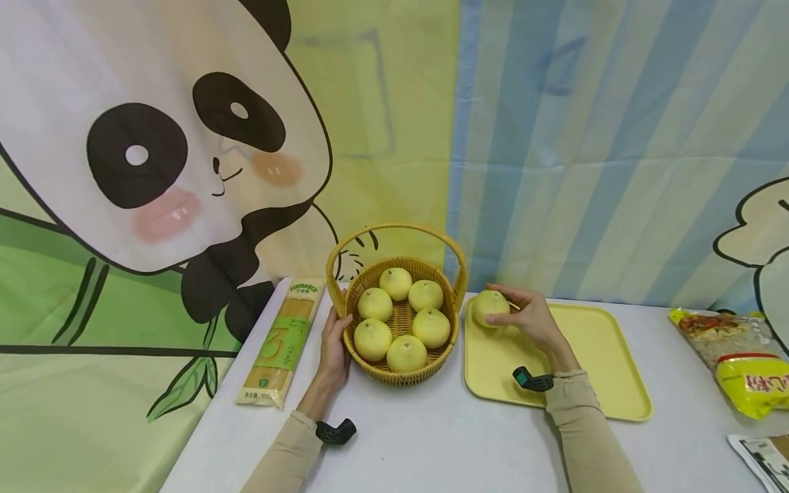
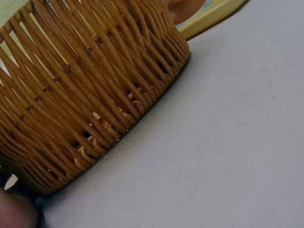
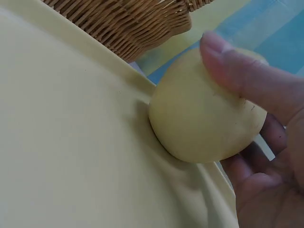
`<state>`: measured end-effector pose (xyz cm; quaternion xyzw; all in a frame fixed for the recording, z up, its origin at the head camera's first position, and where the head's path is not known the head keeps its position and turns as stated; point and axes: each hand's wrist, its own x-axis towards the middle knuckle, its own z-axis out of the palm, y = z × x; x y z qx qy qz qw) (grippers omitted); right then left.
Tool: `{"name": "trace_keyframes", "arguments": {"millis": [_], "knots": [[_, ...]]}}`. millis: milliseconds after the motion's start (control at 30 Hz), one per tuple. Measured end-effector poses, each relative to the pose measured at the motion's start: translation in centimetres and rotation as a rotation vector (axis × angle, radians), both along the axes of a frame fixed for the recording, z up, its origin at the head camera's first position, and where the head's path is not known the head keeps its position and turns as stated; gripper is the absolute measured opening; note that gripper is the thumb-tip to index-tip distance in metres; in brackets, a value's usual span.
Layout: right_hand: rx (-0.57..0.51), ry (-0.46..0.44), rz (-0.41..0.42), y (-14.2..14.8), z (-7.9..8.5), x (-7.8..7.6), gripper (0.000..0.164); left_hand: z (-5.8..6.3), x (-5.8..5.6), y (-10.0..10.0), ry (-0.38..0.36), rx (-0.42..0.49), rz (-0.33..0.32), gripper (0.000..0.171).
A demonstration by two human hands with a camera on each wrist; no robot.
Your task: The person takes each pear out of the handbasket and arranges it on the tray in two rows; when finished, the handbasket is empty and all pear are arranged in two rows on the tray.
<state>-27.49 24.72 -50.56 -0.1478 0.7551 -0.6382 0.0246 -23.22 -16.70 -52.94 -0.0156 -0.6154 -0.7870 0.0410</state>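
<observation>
In the head view a wicker basket (image 1: 401, 380) with a tall hoop handle stands on the table and holds several round, pale yellow fruits (image 1: 407, 353). My left hand (image 1: 333, 350) grips the basket's left side, thumb at the rim; its other fingers are partly hidden. The left wrist view shows the woven wall (image 2: 90, 90) close up, its base against the white cloth. Over the far left corner of a yellow tray (image 1: 592, 370), my right hand (image 1: 535, 320) holds another pale yellow fruit (image 3: 204, 111) between thumb and fingers, low at the tray's surface.
A pack of noodles (image 1: 282, 342) lies left of the basket. Toward the right edge are a yellow-and-clear food bag (image 1: 740, 359) and a partly visible packet (image 1: 767, 459). A printed curtain (image 1: 394, 123) hangs right behind the table.
</observation>
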Motion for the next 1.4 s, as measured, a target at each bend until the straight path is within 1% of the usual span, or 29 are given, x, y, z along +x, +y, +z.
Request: {"name": "trace_keyframes", "arguments": {"millis": [200, 400, 533, 667, 833, 933, 1000, 1100, 1200, 1233, 1300, 1400], "knots": [[0.028, 0.018, 0.043, -0.1, -0.2, -0.2, 0.073, 0.1, 0.0, -0.1, 0.000, -0.005, 0.000, 0.063], [0.058, 0.047, 0.052, -0.3, -0.4, -0.5, 0.074, 0.0, 0.1, 0.0, -0.005, -0.004, 0.002, 0.064], [0.096, 0.057, 0.046, -0.6, -0.1, -0.5, 0.078, 0.0, 0.1, 0.0, 0.001, -0.005, 0.004, 0.064], [0.145, 0.066, 0.029, -0.8, 0.1, -0.2, 0.082, -0.1, 0.1, -0.1, 0.000, -0.008, 0.002, 0.064], [0.189, 0.085, -0.012, -1.1, 1.2, 0.2, 0.089, -0.1, 0.1, 0.0, 0.009, -0.011, -0.002, 0.062], [0.227, 0.116, -0.053, -1.2, 2.4, 0.7, 0.092, -0.1, 0.1, 0.0, 0.019, -0.007, -0.002, 0.061], [0.228, 0.140, -0.077, -1.3, 3.4, 1.1, 0.093, 0.0, 0.1, 0.0, 0.021, -0.004, -0.002, 0.060], [0.184, 0.191, -0.101, -1.5, 5.2, 1.8, 0.091, 0.0, 0.1, 0.1, 0.021, 0.012, 0.000, 0.060], [0.095, 0.248, -0.098, -1.9, 7.1, 2.7, 0.081, 0.1, 0.0, 0.1, 0.021, 0.018, -0.004, 0.060], [0.053, 0.266, -0.081, -2.1, 7.7, 3.1, 0.076, 0.0, 0.0, 0.1, 0.022, 0.020, -0.005, 0.060], [-0.046, 0.291, -0.017, -2.5, 8.7, 3.7, 0.070, 0.0, 0.0, 0.1, 0.019, 0.018, -0.006, 0.061], [-0.176, 0.313, 0.132, -3.3, 9.7, 4.6, 0.066, -0.1, 0.0, 0.0, 0.020, 0.007, -0.005, 0.061]]}}
